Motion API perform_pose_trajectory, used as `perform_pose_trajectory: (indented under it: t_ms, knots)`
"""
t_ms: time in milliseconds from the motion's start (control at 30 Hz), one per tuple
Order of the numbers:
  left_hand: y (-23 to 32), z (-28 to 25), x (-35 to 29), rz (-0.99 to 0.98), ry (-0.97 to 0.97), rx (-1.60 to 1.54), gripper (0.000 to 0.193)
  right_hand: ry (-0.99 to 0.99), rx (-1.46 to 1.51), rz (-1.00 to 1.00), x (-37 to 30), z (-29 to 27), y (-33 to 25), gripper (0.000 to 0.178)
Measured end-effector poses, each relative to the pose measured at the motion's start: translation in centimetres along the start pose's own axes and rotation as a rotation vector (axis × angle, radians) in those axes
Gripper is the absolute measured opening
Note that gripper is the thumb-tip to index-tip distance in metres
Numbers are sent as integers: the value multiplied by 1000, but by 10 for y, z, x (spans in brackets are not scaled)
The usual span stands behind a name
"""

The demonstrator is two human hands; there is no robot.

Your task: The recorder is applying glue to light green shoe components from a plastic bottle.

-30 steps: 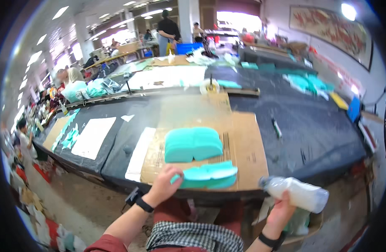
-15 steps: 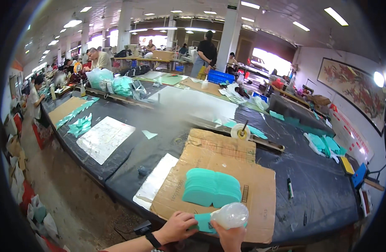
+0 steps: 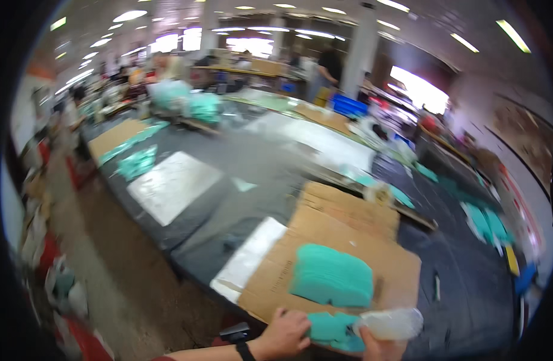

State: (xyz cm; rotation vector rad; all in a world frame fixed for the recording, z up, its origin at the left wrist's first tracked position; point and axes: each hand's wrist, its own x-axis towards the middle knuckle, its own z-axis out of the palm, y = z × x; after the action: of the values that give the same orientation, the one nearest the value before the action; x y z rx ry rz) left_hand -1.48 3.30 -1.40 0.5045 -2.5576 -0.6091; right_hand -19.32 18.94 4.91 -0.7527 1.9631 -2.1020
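my left hand (image 3: 288,334) is curled on the left end of a teal piece (image 3: 333,328), seemingly pinching it, though blur softens the fingertips for me. my right hand (image 3: 381,348) grips a clear bottle (image 3: 395,323) laid over sideways, its narrow end pointing left above the right part of that piece; from here i can't tell whether the tip touches. the piece sits at the near edge of a cardboard sheet (image 3: 363,231), just in front of a rounded teal stack (image 3: 331,275). the cardboard lies on the dark-covered bench (image 3: 469,301), with a white sheet (image 3: 249,259) along its left side. to the right i make out a marker (image 3: 437,286), and farther left, some teal scraps (image 3: 137,162).
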Motion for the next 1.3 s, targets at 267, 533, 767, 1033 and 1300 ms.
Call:
perform_pose_trajectory:
  t_ms: [267, 533, 767, 1033, 1300]
  knots:
    - [18, -4, 6, -127, -84, 146, 67, -83, -119, 7, -3, -6, 19, 67]
    - [29, -4, 26, -94, -176, 198, 81, -59, 240, 174, -14, -51, 23, 60]
    - [30, -7, 21, -159, -218, 194, 80, 68, 536, 120, -21, -85, 24, 83]
    - [9, -14, 29, -47, -132, -78, 81, -92, 190, 96, -24, -58, 19, 74]
    - [-15, -34, -20, -33, 77, -21, 43, -69, -47, -20, -20, -26, 14, 58]
